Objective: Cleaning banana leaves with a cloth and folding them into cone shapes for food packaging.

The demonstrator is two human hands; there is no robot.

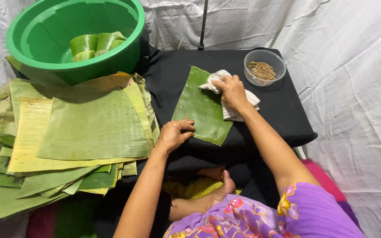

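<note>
Now the right hand (231, 90) presses a white checked cloth (243, 105) on the upper right part of a green banana leaf piece (201, 108), with the fingers closed together over the cloth. The left hand (175, 132) rests on the lower left edge of this leaf, its fingers bent and a little apart, holding the leaf flat on the black cloth-covered table (283, 110).

I think the leaf could tear along its ribs if the cloth is pushed too hard across them, or it could slide if the left hand loosens. The small clear bowl of thin sticks (264, 67) stands near the right hand, so a wide movement could knock it.

The leaf piece is roughly rectangular, dark green, smooth and a little shiny, lying flat and slightly turned. Beside it on the left lies a big pile of paler leaves (80, 132), and behind this a green basin (73, 35) with rolled leaf pieces (95, 44)
</note>
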